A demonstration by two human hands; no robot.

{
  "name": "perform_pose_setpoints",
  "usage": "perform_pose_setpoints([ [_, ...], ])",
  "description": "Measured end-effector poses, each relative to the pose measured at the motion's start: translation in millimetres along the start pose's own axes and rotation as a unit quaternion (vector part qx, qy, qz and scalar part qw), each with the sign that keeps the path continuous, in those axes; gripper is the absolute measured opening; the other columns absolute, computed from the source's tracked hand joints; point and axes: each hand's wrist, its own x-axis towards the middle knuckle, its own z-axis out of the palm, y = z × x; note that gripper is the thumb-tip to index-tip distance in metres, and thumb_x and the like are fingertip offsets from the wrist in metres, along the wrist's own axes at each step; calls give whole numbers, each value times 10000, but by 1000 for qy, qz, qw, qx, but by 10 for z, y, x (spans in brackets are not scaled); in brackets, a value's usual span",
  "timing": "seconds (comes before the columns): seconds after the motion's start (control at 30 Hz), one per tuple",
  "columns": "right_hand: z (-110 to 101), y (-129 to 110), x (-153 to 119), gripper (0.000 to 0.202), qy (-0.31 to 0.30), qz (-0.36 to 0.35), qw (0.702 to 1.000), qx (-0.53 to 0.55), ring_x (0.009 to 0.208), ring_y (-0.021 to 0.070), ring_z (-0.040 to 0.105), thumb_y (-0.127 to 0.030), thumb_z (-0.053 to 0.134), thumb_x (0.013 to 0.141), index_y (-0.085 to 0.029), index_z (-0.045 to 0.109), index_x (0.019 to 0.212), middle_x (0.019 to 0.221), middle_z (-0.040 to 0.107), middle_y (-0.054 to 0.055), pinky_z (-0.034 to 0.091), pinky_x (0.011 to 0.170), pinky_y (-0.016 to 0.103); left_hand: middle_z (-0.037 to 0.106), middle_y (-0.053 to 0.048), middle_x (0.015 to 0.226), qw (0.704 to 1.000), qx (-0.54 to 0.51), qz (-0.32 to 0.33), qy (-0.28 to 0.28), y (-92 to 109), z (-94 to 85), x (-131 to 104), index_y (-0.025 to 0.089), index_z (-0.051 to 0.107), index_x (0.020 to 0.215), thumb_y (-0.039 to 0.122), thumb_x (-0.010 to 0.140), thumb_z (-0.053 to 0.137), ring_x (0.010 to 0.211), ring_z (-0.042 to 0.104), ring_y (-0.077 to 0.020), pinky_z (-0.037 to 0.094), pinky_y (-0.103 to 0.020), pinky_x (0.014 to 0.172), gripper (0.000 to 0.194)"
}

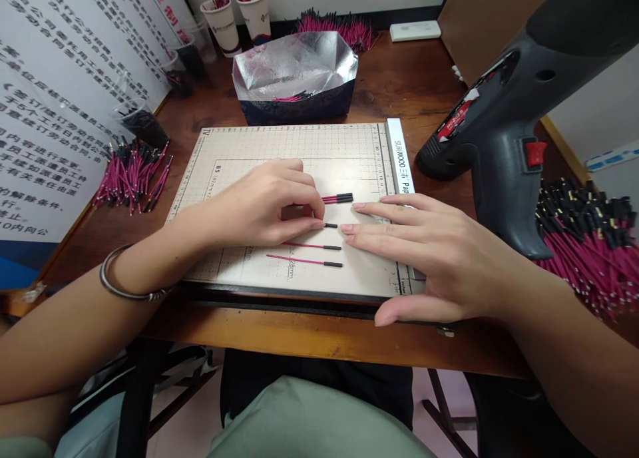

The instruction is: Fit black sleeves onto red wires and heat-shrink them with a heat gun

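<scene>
My left hand pinches a short wire with a black sleeve end, thumb against index finger, just above a paper trimmer board. Beyond those fingertips, dark-red wires with black ends lie side by side, partly covered by the hand. Nearer my body, two more dark-red wires rest on the board, roughly parallel, black ends to the right. My right hand lies flat with fingers spread on the board's right part, index and middle fingertips close to the wire ends, holding nothing.
A foil-lined box with some wires stands behind the board. A heat gun rises at the right, beside a large wire pile. Another pile lies left. Paper cups, more wires and a white case are at the back.
</scene>
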Motion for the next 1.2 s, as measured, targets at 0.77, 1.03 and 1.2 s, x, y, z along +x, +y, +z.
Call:
perform_pose_setpoints([
  [0.77,-68,-58,81,701,-12,-8,1000,-22,1159,334,693,-669,432,959,-50,673,1181,1125,780,145,542,956,492,740,-37,801,1000,9,4,7,-3,19,-1,171,733,877,217,964,586,732,559,-165,435,-293,714,177],
  [1.03,-38,-52,59,711,-10,1,1000,-15,1207,329,674,-677,447,949,-54,669,1209,1150,770,167,538,988,499,761,-37,826,1000,27,-3,-13,11,-17,8,185,748,899,233,973,580,749,578,-169,446,-303,715,189],
  [1.2,-50,-59,70,708,-13,2,1000,-18,1192,323,689,-690,440,946,-74,680,1199,1156,772,162,561,969,492,767,-42,847,999,35,-8,-16,16,-17,8,188,752,908,245,981,568,747,572,-172,447,-315,724,205],
])
